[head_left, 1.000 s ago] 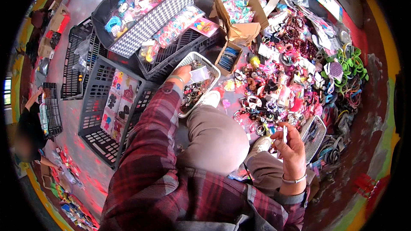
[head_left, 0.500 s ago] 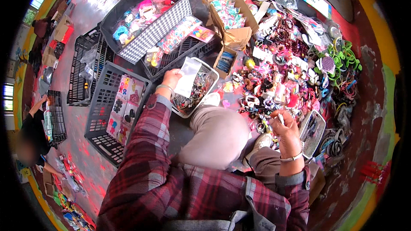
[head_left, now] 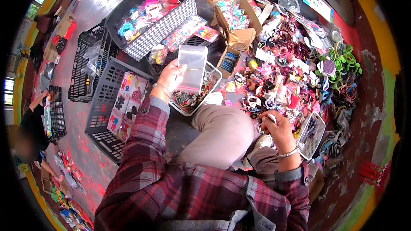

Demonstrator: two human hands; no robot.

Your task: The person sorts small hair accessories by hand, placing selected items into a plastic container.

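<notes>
My left hand (head_left: 169, 77) is closed on the edge of a clear plastic bag (head_left: 192, 72), held flat and upright with a thin line across it. Below the bag stands a white basket (head_left: 219, 76) of tangled hair ties, partly hidden by it. At the right, my right hand (head_left: 280, 133) has its fingers pinched together; a small white piece (head_left: 272, 118) shows at the fingertips, too small to name. The hand hovers at the near edge of a large heap of hair accessories (head_left: 286, 77). Just right of it is a second white basket (head_left: 317, 141) with a few items.
A grey crate (head_left: 95, 115) with carded hair clips stands at the left, near black crates (head_left: 79, 70). A houndstooth-patterned bin (head_left: 141, 45) and a cardboard box (head_left: 239, 38) hold packaged accessories. Far left, a person (head_left: 32, 128) reaches toward a black crate.
My left hand has turned the bag to face me, raising it slightly and moving it right. My right hand has shifted a little left, its fingers still pinched.
</notes>
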